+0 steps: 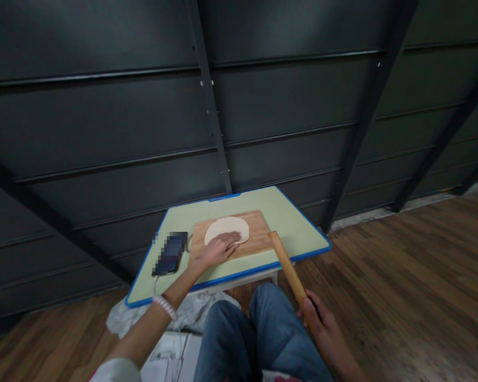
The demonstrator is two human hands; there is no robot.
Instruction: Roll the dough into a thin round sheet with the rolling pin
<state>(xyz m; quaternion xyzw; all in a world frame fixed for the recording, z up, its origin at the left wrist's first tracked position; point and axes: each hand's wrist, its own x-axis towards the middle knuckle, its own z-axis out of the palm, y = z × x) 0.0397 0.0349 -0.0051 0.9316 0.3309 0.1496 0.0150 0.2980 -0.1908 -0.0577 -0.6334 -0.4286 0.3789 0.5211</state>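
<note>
A flat, pale round of dough [223, 227] lies on a wooden board [261, 228] in the middle of the small table. My left hand [222, 248] rests on the near side of the dough, its fingers stretched out flat and pointing right. Off the table's near right side, my right hand [316, 313] is wrapped around a wooden rolling pin [287, 265]. The pin is tilted, with its far end over the right edge of the board. Its lower end is hidden behind my right hand.
The table [302, 233] has a light green top and a blue rim. A phone [170, 253] with a cable lies on its left side. My knees [247, 323] are close to its near edge. Crumpled plastic [199, 307] sits below. A dark panelled wall [282, 95] stands behind.
</note>
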